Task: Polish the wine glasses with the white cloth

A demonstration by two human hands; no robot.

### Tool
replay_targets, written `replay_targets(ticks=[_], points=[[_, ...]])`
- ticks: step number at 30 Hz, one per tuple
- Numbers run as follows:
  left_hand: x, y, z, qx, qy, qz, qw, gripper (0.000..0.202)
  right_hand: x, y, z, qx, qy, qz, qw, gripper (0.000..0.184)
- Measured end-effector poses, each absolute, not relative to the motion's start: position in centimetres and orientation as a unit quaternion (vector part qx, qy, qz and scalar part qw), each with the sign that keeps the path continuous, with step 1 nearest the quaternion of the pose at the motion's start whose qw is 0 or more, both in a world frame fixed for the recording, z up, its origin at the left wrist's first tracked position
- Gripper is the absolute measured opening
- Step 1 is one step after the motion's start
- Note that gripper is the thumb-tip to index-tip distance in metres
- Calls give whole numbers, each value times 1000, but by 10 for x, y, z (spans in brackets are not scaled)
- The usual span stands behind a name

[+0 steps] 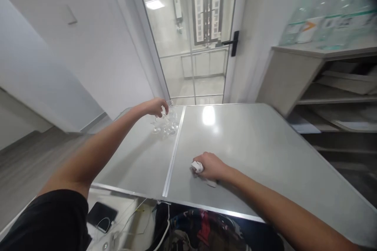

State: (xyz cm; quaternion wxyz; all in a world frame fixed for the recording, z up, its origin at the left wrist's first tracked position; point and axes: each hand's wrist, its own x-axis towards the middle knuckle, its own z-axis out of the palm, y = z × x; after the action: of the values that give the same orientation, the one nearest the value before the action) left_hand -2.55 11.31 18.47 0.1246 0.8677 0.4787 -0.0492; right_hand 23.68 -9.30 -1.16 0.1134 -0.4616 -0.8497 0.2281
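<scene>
At the far left part of the grey table (241,137), my left hand (158,107) reaches to a cluster of clear glass cups (165,126). Its fingers are curled down and closed on one glass cup (171,109) at the back of the cluster; blur and clear glass hide the exact grip. My right hand (211,166) is closed round a crumpled white cloth (198,166) just right of the table's seam and rests low on the tabletop. Part of the cloth shows under the palm.
A metal strip (174,153) divides the tabletop. Beyond stands a glass door (193,62) with a black handle (235,43). Plastic bottles (306,15) top a shelf unit (294,74) at right. Below the near edge lie a dark tablet-like object (102,216) and white cables (168,223).
</scene>
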Motion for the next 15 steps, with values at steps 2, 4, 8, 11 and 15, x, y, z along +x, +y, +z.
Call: replay_targets(ticks=[2,4,8,11,15], points=[[-56,116,180,838,527,-60,131,35,236,-94,-14,-462,-848,234,114,6],[-85,119,174,809,567,-68,139,38,236,-95,-16,-466,-845,236,117,9],[-129,119,167,770,615,-78,151,39,235,-95,-19,-464,-842,251,114,14],[-147,117,162,750,638,-79,154,39,234,-95,-19,-463,-840,261,106,17],[-159,117,156,738,650,-70,164,39,232,-96,-17,-468,-837,268,95,23]])
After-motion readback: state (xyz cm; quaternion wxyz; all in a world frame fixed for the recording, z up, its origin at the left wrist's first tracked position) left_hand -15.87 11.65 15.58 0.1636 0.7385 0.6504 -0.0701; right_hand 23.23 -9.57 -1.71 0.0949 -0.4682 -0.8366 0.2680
